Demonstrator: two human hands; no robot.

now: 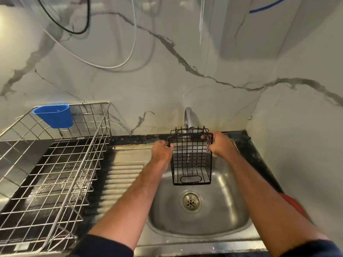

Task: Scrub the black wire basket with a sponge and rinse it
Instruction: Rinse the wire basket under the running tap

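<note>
Evidently the rinse was under way: the black wire basket point(191, 160) hung in the air above the sink point(222, 216), directly beneath the tap point(188, 117), with a thin stream of water falling through its wires. The left hand point(161, 151) gripped the basket's upper left rim, fingers curled round the top wire, and the right hand point(219, 143) held the upper right rim the same way, its fingertips hooked over the edge. No sponge could be seen anywhere (a red thing point(291, 201) at the right edge was too hidden to name). The chief risk seemed to be slippage: wet wire gives little purchase, and a loosened grip on either side would let the basket swing or drop into the bowl with a clang. Water glancing off the wires might also splash the counter and the dish rack point(55, 164) to the left. The basket seemed tipped, its open mouth turned up and away toward the tap and its closed bottom panel facing the camera, the long axis running roughly vertical, top rim toward the wall.
</note>
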